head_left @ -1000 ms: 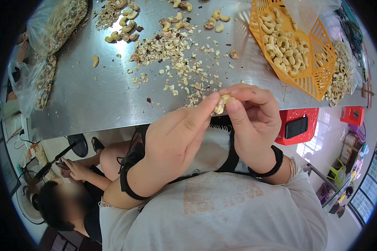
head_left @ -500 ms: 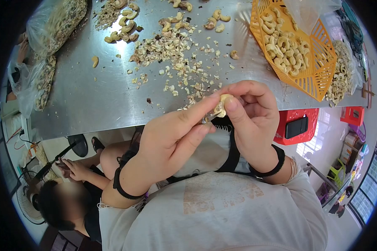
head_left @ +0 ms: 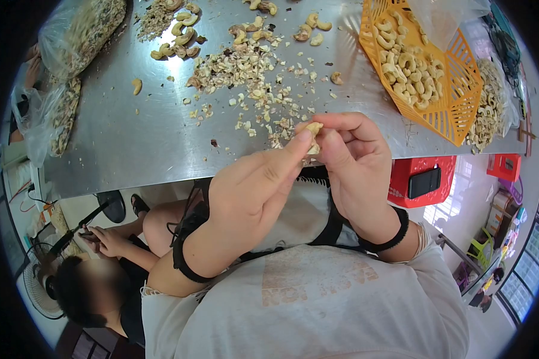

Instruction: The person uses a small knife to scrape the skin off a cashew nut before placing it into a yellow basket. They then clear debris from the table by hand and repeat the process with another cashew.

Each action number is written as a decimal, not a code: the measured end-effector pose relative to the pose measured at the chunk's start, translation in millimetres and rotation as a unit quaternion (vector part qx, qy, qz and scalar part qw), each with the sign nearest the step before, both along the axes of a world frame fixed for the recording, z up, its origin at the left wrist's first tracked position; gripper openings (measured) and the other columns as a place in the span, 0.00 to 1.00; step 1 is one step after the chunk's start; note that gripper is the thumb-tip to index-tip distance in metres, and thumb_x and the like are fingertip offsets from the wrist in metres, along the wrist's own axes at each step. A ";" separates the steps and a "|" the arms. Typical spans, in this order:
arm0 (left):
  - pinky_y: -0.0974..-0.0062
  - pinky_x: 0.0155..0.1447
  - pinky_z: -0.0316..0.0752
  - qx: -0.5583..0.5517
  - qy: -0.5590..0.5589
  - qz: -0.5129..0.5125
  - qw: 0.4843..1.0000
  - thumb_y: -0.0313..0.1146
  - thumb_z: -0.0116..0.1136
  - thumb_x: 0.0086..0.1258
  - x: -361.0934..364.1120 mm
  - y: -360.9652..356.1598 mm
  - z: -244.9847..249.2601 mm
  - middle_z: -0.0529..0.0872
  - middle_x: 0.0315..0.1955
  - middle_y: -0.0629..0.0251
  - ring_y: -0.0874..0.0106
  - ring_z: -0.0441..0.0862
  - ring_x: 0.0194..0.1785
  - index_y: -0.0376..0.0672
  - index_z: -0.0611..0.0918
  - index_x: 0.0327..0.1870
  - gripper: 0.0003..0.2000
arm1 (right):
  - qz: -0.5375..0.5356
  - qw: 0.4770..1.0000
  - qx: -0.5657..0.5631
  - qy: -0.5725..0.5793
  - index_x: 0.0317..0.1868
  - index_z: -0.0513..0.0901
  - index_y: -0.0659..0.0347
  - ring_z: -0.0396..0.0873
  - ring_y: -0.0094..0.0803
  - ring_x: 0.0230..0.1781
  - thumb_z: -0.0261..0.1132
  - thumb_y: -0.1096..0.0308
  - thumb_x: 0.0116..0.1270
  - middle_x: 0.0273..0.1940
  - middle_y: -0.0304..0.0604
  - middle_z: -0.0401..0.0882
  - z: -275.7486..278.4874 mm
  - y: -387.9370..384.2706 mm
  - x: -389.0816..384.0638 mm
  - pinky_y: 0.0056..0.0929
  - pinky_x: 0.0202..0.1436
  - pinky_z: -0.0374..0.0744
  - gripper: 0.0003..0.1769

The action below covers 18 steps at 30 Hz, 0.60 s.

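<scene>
A pale cashew nut is pinched between the fingertips of both hands, just above the table's front edge. My left hand is closed, its thumb and forefinger pressed on the nut's left side. Closed round the nut's right side is my right hand, with the thumb in front and the fingers curled behind. Whitish skin scraps and nut bits lie scattered on the metal table beyond my hands. Whole cashews fill part of a yellow slatted basket to the right.
Bagged nuts lie at the table's left. Small groups of cashews sit at the back. Right of the basket is another bag of nuts. A phone rests on a red stool. A person sits at lower left.
My left hand has tilted more upright, and its fingertips have moved up onto the nut. The nut is slightly higher and turned. My right hand has shifted a little left.
</scene>
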<state>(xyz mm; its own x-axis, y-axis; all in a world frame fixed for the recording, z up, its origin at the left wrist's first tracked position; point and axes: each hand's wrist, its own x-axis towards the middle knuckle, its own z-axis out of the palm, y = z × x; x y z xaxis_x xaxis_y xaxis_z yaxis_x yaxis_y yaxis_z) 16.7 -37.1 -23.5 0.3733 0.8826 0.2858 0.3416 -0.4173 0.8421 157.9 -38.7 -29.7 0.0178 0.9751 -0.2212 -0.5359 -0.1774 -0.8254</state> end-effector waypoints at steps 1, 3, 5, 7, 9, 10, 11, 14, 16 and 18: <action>0.79 0.32 0.73 0.020 -0.002 0.012 1.000 0.17 0.54 0.51 0.4 0.8 0.3 0.80 0.34 0.56 0.66 0.79 0.30 0.37 0.74 0.49 0.20 | 0.011 0.999 0.028 0.017 0.42 0.70 0.68 0.74 0.24 0.36 0.60 0.77 0.55 0.36 0.44 0.75 -0.5 0.2 -1.0 0.20 0.41 0.75 0.13; 0.79 0.32 0.73 0.025 0.011 0.014 1.000 0.17 0.54 0.51 -0.3 1.8 3.9 0.80 0.34 0.56 0.66 0.79 0.30 0.36 0.73 0.49 0.20 | 0.022 0.998 0.057 0.033 0.43 0.69 0.68 0.74 0.25 0.38 0.61 0.79 0.54 0.37 0.44 0.74 -0.3 0.4 -2.8 0.21 0.44 0.74 0.16; 0.79 0.32 0.73 0.029 0.023 0.017 0.999 0.17 0.54 0.51 -0.5 2.1 7.8 0.80 0.34 0.56 0.66 0.79 0.30 0.36 0.73 0.49 0.20 | 0.032 0.996 0.079 0.015 0.46 0.67 0.68 0.73 0.26 0.41 0.61 0.81 0.52 0.38 0.45 0.73 1.0 -0.4 -4.1 0.22 0.46 0.74 0.20; 0.79 0.32 0.73 0.013 0.033 0.021 0.999 0.17 0.53 0.52 -0.2 1.2 11.0 0.80 0.33 0.56 0.66 0.78 0.29 0.36 0.73 0.49 0.20 | 0.032 0.996 0.080 -0.009 0.46 0.66 0.68 0.74 0.27 0.40 0.61 0.81 0.53 0.38 0.45 0.73 1.6 -1.3 -3.6 0.22 0.45 0.74 0.20; 0.79 0.34 0.73 -0.031 0.017 0.018 0.999 0.18 0.52 0.53 -0.2 -0.8 12.8 0.80 0.33 0.57 0.67 0.78 0.29 0.37 0.73 0.50 0.19 | 0.033 0.996 0.080 -0.032 0.47 0.66 0.67 0.74 0.27 0.39 0.61 0.81 0.53 0.38 0.45 0.73 1.6 -1.6 -2.2 0.22 0.44 0.75 0.20; 0.80 0.35 0.72 -0.074 0.002 0.015 0.997 0.19 0.51 0.55 -0.4 -1.7 13.2 0.80 0.34 0.58 0.68 0.79 0.30 0.37 0.73 0.50 0.18 | 0.042 0.996 0.078 -0.018 0.47 0.66 0.67 0.74 0.27 0.39 0.61 0.81 0.53 0.38 0.45 0.73 1.5 -1.8 -0.9 0.23 0.43 0.75 0.20; 0.80 0.35 0.72 -0.074 0.002 0.015 0.997 0.19 0.51 0.55 -1.1 -3.0 12.5 0.80 0.34 0.58 0.68 0.79 0.30 0.37 0.73 0.50 0.18 | 0.052 0.996 0.075 -0.003 0.46 0.66 0.67 0.74 0.27 0.39 0.60 0.81 0.53 0.38 0.45 0.73 1.4 -1.9 -0.2 0.23 0.42 0.75 0.20; 0.81 0.38 0.72 -0.196 -0.106 0.015 0.975 0.20 0.49 0.59 -5.4 -4.3 11.1 0.80 0.36 0.59 0.72 0.79 0.32 0.37 0.72 0.51 0.17 | 0.060 0.993 0.082 0.057 0.46 0.66 0.67 0.74 0.28 0.38 0.60 0.82 0.54 0.38 0.45 0.73 3.9 -3.6 -1.9 0.24 0.41 0.76 0.19; 0.83 0.40 0.71 -0.243 -0.117 -0.013 0.963 0.21 0.46 0.61 -8.6 -1.6 15.8 0.80 0.37 0.60 0.74 0.79 0.34 0.37 0.72 0.51 0.16 | 0.064 0.993 0.091 0.050 0.46 0.66 0.67 0.74 0.28 0.39 0.59 0.82 0.54 0.38 0.45 0.73 2.4 -3.3 -1.0 0.24 0.42 0.75 0.19; 0.83 0.40 0.71 -0.212 -0.104 -0.030 0.971 0.21 0.46 0.61 -13.0 3.1 17.9 0.80 0.38 0.60 0.74 0.79 0.34 0.38 0.72 0.51 0.16 | 0.067 0.992 0.101 0.044 0.47 0.66 0.67 0.74 0.28 0.39 0.59 0.82 0.54 0.39 0.45 0.73 2.4 -2.6 0.5 0.24 0.42 0.75 0.19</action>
